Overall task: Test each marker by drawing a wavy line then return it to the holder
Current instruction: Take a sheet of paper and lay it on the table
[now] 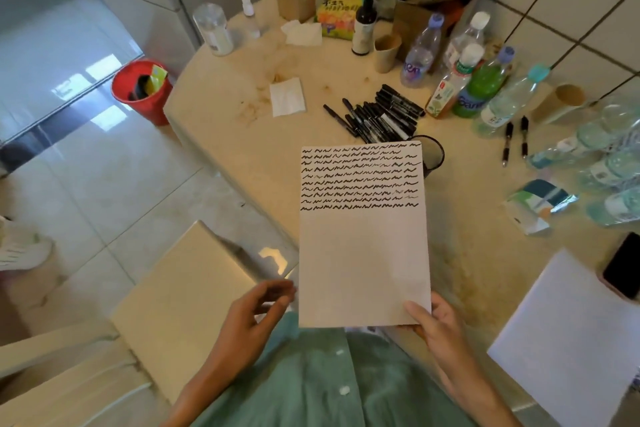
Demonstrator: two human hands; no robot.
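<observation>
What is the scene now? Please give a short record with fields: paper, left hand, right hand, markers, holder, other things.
paper: sheet held up over the table edge, rows of black wavy lines on its top part, rest blank
left hand: left hand open, beside the sheet, holding nothing
right hand: right hand pinches the sheet's lower right corner
markers: pile of black markers lying on the table
holder: dark cup partly hidden behind the sheet
other things: plastic bottles, two pens, red bin

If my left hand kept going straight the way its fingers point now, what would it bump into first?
Probably the sheet of paper. The left hand is open, fingers aimed up and right toward the paper's lower left edge, close by. The right hand holds the sheet above the table, so depth is uncertain.
</observation>
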